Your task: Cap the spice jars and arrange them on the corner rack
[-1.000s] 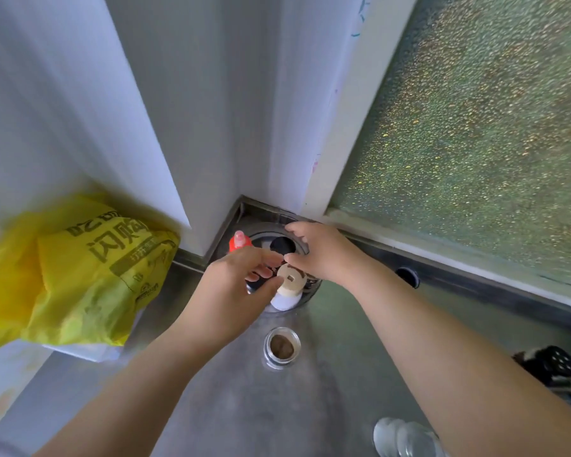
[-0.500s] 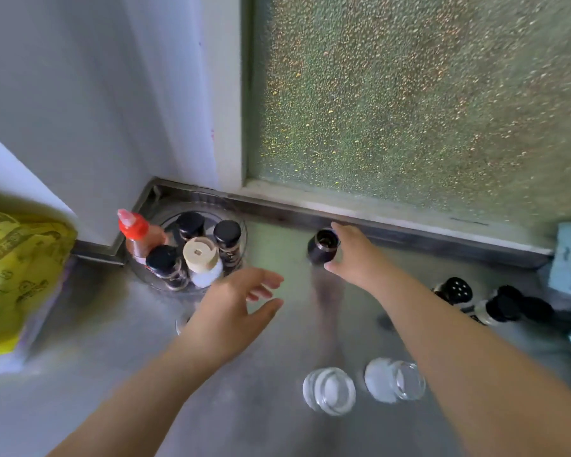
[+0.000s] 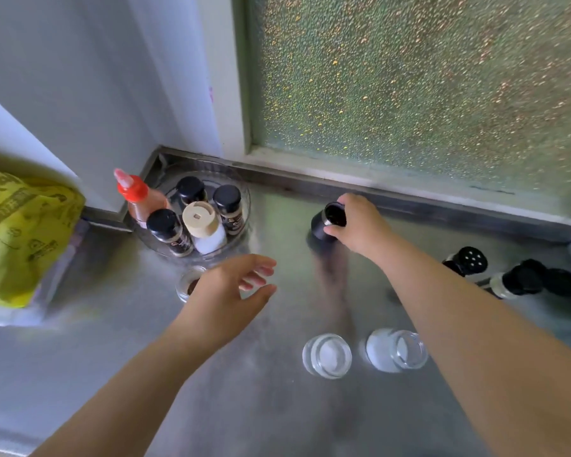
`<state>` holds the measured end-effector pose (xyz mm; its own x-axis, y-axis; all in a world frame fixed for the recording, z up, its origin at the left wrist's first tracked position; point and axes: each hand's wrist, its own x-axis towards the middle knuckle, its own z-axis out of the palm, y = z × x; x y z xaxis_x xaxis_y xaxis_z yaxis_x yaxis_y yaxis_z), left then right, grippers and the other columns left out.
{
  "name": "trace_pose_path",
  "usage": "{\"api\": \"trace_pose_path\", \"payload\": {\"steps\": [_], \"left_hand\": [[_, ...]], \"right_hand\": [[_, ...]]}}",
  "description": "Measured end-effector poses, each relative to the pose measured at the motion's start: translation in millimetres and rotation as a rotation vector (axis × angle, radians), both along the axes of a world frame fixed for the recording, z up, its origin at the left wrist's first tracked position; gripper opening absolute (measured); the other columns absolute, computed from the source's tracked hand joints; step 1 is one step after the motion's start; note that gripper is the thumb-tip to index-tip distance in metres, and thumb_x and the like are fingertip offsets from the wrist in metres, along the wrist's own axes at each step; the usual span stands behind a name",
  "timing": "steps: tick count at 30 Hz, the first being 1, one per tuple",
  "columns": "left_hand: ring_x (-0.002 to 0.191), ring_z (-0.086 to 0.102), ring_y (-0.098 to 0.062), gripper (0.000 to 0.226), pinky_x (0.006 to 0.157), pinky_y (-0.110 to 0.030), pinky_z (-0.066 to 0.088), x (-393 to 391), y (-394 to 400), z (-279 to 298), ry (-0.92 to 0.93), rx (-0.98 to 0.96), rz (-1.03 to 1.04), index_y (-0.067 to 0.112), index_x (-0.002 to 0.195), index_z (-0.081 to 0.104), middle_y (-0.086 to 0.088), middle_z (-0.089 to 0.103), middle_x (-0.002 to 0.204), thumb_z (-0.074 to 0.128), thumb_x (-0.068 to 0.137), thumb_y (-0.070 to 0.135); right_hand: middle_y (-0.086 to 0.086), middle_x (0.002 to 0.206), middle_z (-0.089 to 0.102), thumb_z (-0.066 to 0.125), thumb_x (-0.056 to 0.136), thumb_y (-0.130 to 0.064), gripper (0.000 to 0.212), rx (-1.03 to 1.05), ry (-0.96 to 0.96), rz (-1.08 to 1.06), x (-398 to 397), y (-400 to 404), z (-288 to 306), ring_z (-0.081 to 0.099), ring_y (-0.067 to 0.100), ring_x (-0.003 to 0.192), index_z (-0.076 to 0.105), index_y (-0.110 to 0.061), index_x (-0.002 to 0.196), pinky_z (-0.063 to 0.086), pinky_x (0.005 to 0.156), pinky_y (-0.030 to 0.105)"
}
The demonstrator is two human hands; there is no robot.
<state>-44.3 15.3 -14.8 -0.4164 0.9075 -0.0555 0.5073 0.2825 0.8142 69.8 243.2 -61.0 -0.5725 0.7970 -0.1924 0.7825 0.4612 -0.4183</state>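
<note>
A clear round corner rack (image 3: 241, 225) sits in the counter's back-left corner. It holds three black-capped spice jars (image 3: 170, 230), a beige-capped white jar (image 3: 203, 227) and a red-capped bottle (image 3: 139, 201). My right hand (image 3: 360, 224) grips a dark uncapped jar (image 3: 327, 222) standing near the window ledge. My left hand (image 3: 231, 291) hovers open over the counter, partly covering an uncapped glass jar of brown spice (image 3: 187, 285). Two uncapped clear jars (image 3: 327, 356) with white contents stand in front, one (image 3: 396, 349) tipped. Black caps (image 3: 562, 282) and a shaker-lid jar (image 3: 468, 260) lie far right.
The steel counter (image 3: 261, 407) runs to a raised back lip under a frosted window (image 3: 409, 77). A yellow plastic bag (image 3: 20, 239) sits at the left edge. White walls meet behind the rack.
Both hands left the rack. My right hand moved right and closed on the dark jar; my left hand drew back over the counter, open. The view swung right, showing more jars and caps.
</note>
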Motion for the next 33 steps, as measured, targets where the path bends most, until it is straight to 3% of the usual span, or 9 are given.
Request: {"api": "trace_pose_path", "payload": {"steps": [3, 5, 9, 14, 19, 22, 24, 30, 33], "left_hand": [[0.085, 0.059, -0.001, 0.031, 0.078, -0.013, 0.048, 10, 10, 8, -0.045, 0.031, -0.009, 0.024, 0.105, 0.06, 0.016, 0.063, 0.091, 0.068, 0.077, 0.012], [0.086, 0.059, -0.002, 0.036, 0.078, -0.013, 0.048, 20, 18, 14, -0.042, 0.054, -0.025, 0.022, 0.11, 0.058, 0.014, 0.062, 0.096, 0.07, 0.077, 0.014], [0.099, 0.055, -0.002, 0.054, 0.081, -0.013, 0.047, 48, 29, 26, -0.047, 0.085, -0.059, 0.025, 0.12, 0.048, 0.011, 0.055, 0.113, 0.073, 0.073, 0.022], [0.104, 0.055, -0.004, 0.068, 0.088, -0.019, 0.047, 87, 33, 37, -0.168, 0.096, -0.099, 0.024, 0.123, 0.043, 0.01, 0.056, 0.116, 0.078, 0.066, 0.026], [0.084, 0.065, -0.003, 0.046, 0.077, -0.017, 0.052, 117, 26, 34, -0.349, 0.01, -0.081, 0.023, 0.109, 0.057, 0.007, 0.067, 0.096, 0.077, 0.068, 0.025], [0.081, 0.067, -0.008, 0.032, 0.074, -0.02, 0.053, 130, 26, 35, -0.487, 0.007, -0.015, 0.02, 0.1, 0.062, 0.002, 0.07, 0.09, 0.075, 0.071, 0.026], [0.077, 0.066, -0.007, 0.025, 0.069, -0.016, 0.052, 139, 28, 38, -0.564, 0.026, 0.052, 0.02, 0.095, 0.062, 0.0, 0.07, 0.088, 0.074, 0.073, 0.025], [0.077, 0.063, -0.011, 0.032, 0.06, -0.01, 0.047, 147, 21, 40, -0.647, 0.029, 0.186, 0.017, 0.101, 0.057, -0.006, 0.067, 0.095, 0.073, 0.074, 0.023], [0.083, 0.064, -0.013, 0.05, 0.07, -0.021, 0.047, 141, 14, 39, -0.662, 0.031, 0.211, 0.02, 0.113, 0.05, -0.006, 0.066, 0.101, 0.076, 0.071, 0.026]], "right_hand": [[0.005, 0.103, 0.063, 0.073, 0.072, -0.023, 0.036, -0.016, 0.159, 0.023, 21, -15, 36, 0.055, 0.023, 0.099, 0.059, -0.012, 0.103, 0.031, 0.068, 0.024], [0.001, 0.099, 0.066, 0.075, 0.068, -0.02, 0.035, -0.03, 0.267, 0.045, 38, -30, 64, 0.058, 0.02, 0.095, 0.061, -0.017, 0.1, 0.041, 0.07, 0.025], [-0.002, 0.115, 0.063, 0.076, 0.069, -0.017, 0.052, -0.176, 0.391, 0.063, 75, -61, 104, 0.06, 0.01, 0.104, 0.059, -0.026, 0.117, 0.046, 0.096, 0.025], [-0.013, 0.116, 0.061, 0.076, 0.07, -0.025, 0.071, -0.357, 0.422, 0.049, 114, -91, 112, 0.062, -0.003, 0.101, 0.043, -0.042, 0.131, 0.047, 0.091, 0.018], [-0.014, 0.108, 0.065, 0.073, 0.075, -0.031, 0.063, -0.406, 0.438, -0.046, 140, -107, 103, 0.064, 0.003, 0.099, 0.043, -0.035, 0.13, 0.048, 0.094, 0.027], [-0.014, 0.109, 0.063, 0.067, 0.076, -0.044, 0.048, -0.476, 0.507, -0.133, 155, -111, 99, 0.066, 0.004, 0.095, 0.048, -0.034, 0.119, 0.05, 0.095, 0.034], [-0.012, 0.114, 0.061, 0.071, 0.068, -0.052, 0.052, -0.548, 0.563, -0.154, 163, -114, 96, 0.067, 0.008, 0.095, 0.049, -0.036, 0.112, 0.05, 0.096, 0.042], [-0.013, 0.122, 0.058, 0.079, 0.07, -0.017, 0.058, -0.523, 0.606, -0.023, 168, -132, 87, 0.064, 0.002, 0.1, 0.047, -0.048, 0.107, 0.053, 0.089, 0.029], [-0.025, 0.114, 0.057, 0.078, 0.07, -0.022, 0.058, -0.414, 0.593, 0.022, 154, -138, 88, 0.058, -0.003, 0.103, 0.045, -0.049, 0.109, 0.051, 0.086, 0.023]]}}
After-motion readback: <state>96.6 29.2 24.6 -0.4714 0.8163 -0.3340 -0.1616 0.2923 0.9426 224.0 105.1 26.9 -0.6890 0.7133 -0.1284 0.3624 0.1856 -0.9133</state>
